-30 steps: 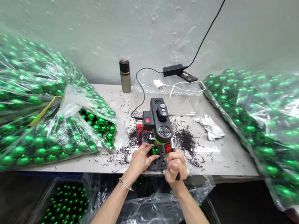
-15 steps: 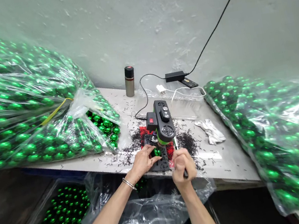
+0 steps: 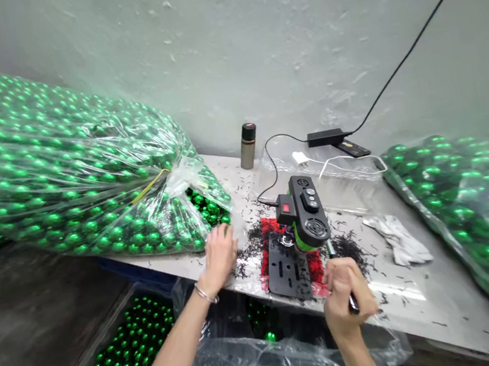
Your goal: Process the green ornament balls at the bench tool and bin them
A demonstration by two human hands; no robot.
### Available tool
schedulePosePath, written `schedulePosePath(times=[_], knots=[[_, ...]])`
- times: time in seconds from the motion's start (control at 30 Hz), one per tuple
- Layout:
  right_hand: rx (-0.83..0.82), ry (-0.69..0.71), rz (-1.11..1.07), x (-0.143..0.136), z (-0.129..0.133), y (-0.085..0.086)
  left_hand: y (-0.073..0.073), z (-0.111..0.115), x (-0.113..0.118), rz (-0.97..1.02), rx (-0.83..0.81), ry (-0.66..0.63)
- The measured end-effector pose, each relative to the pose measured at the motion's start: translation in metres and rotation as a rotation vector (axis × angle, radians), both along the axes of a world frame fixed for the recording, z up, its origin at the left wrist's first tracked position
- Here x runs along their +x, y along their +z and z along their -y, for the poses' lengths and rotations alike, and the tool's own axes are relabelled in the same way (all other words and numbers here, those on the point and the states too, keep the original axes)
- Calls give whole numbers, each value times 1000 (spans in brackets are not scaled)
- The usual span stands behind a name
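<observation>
My right hand (image 3: 347, 298) is wrapped round the black lever handle (image 3: 353, 304) of a small bench drill press (image 3: 309, 213). The machine has a black and green head and a red switch. Under its head lies the slotted black base plate (image 3: 288, 269), with no ball on it. My left hand (image 3: 221, 251) reaches to the opening of a clear plastic bag (image 3: 102, 162) of shiny green balls, fingers loosely curved and partly hidden. No ball shows in it. Loose green balls (image 3: 206, 206) show at the bag's mouth, just beyond my fingers.
Black shavings (image 3: 351, 253) and a red mat (image 3: 316, 267) surround the machine. A flask (image 3: 248, 146), a power adapter (image 3: 325, 138) and white gloves (image 3: 399, 240) lie around. Another bag of balls (image 3: 486, 219) stands right; a bag of green balls (image 3: 128, 356) sits below the table's edge.
My left hand has left the green ball under the drill head and moved left to the bag's mouth. The ball is gone from the plate. The view has turned left.
</observation>
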State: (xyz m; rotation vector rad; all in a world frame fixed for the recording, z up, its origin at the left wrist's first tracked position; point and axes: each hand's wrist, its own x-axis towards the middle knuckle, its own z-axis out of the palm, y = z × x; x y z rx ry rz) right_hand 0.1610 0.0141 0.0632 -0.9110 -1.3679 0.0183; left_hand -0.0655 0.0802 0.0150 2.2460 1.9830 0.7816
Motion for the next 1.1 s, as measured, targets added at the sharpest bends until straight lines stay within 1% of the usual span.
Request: schedulePosePath(times=[0.07, 0.17, 0.27, 0.33, 0.37, 0.4, 0.47, 0.53, 0.6, 0.67, 0.73, 0.8, 0.87, 0.97, 1.1], knots=[[9, -3, -4, 0, 0, 0, 7, -21, -13, -28, -51, 39], [5, -6, -3, 0, 0, 0, 8, -39, -21, 7, -94, 19], [-4, -5, 9, 1, 0, -1, 10, -44, -22, 82, -127, -1], [8, -1, 21, 1, 0, -1, 15, -42, -22, 141, -133, -17], [19, 1, 24, 1, -1, -1, 18, -39, -21, 225, -149, -32], [29, 3, 25, 0, -1, -1, 21, -35, -20, 359, -184, -56], [37, 2, 15, -1, -1, -1, 24, -23, -13, 741, -302, -122], [31, 0, 3, -2, -1, 0, 22, -10, -2, 1120, -446, -181], [12, 0, 3, -2, 0, 1, 15, 2, 15, 1326, -560, -197], [-5, 1, 10, -2, 1, 3, 6, 12, 33, 1417, -643, -182], [-17, 1, 24, -3, 2, 5, -3, 18, 50, 1408, -692, -178], [-27, -2, 41, -3, 3, 7, -8, 21, 64, 1317, -700, -209], [-36, -8, 50, -3, 4, 7, -12, 21, 74, 1206, -661, -250], [-45, -8, 44, -4, 4, 6, -18, 19, 83, 1109, -575, -289], [-32, 1, 41, -3, 4, 5, -24, 16, 87, 996, -494, -299]])
